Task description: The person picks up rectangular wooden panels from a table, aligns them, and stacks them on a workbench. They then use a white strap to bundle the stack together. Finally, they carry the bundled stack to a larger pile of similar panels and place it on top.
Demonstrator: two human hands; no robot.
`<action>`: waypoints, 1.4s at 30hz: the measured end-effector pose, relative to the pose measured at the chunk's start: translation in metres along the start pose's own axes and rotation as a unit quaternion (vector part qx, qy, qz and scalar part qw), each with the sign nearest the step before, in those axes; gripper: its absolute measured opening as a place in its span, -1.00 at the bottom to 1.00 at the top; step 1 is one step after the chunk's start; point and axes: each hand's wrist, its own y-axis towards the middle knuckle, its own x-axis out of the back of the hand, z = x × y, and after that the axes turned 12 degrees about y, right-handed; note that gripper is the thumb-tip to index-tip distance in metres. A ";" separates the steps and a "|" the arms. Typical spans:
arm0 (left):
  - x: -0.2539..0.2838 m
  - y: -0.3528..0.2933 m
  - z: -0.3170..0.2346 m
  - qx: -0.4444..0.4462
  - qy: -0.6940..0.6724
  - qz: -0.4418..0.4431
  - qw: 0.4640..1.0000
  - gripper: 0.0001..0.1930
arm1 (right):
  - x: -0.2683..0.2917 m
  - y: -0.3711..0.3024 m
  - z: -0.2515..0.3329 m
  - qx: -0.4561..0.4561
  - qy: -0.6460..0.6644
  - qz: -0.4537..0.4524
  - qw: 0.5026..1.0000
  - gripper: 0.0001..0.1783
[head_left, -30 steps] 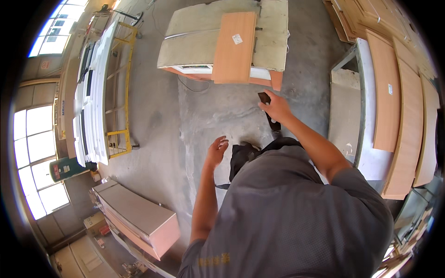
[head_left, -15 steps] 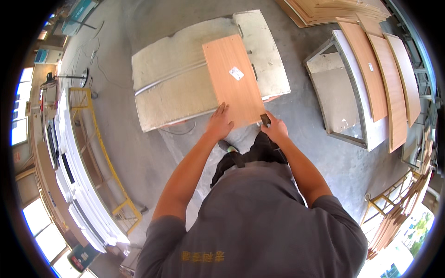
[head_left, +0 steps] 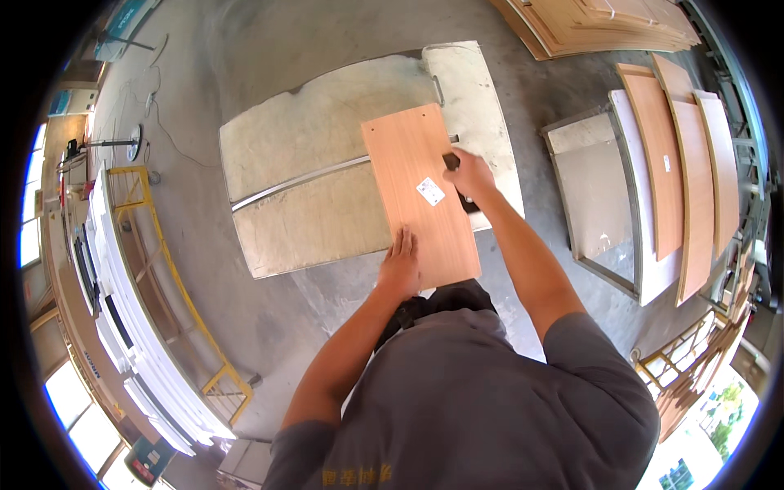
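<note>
Orange-brown rectangular wooden board (head_left: 408, 163): lay on the cream, flat-topped table (head_left: 306, 196), overhanging its near edge.
Left hand (head_left: 399, 266): rested fingers flat, near left.
Right hand (head_left: 473, 174): gripped the long dark tool (head_left: 468, 205), board's right edge.
Tipping risk: came from pressing that overhang.

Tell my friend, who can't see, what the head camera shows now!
Someone in a dark grey shirt rests their left hand on a flat, rectangular, brown board lying across a worn cream worktable. Their right hand holds a long dark tool at the board's right edge. More long brown boards sit to the right.
</note>
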 end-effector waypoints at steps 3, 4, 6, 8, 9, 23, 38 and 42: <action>0.009 0.000 0.003 -0.004 -0.036 -0.003 0.999 -0.19 | 0.010 0.081 0.036 0.016 0.021 -0.010 1.000 -0.38; 0.013 0.000 0.005 -0.004 -0.049 -0.002 0.999 -0.20 | 0.022 0.109 0.050 -0.021 0.033 0.026 0.999 -0.43; 0.022 -0.003 0.005 -0.009 -0.075 0.000 0.997 -0.22 | 0.041 0.155 0.054 -0.007 -0.005 0.011 1.000 -0.51; 0.023 -0.005 0.013 0.003 -0.124 -0.019 0.992 -0.25 | 0.054 0.160 0.059 0.080 -0.022 -0.045 0.996 -0.47; 0.020 -0.007 0.014 0.007 -0.151 -0.028 0.988 -0.26 | 0.057 0.153 0.050 0.072 0.020 -0.035 0.997 -0.37; -0.062 -0.027 0.020 0.265 -0.564 -0.007 0.782 -0.58 | 0.062 0.143 0.047 0.213 -0.173 0.129 0.953 -0.52; -0.079 -0.027 0.026 0.257 -0.608 -0.026 0.750 -0.62 | -0.085 0.162 0.160 0.338 -0.378 0.261 0.821 -0.50; -0.102 -0.023 0.034 0.236 -0.581 -0.034 0.778 -0.63 | -0.091 0.127 0.151 0.304 -0.104 0.147 0.935 -0.36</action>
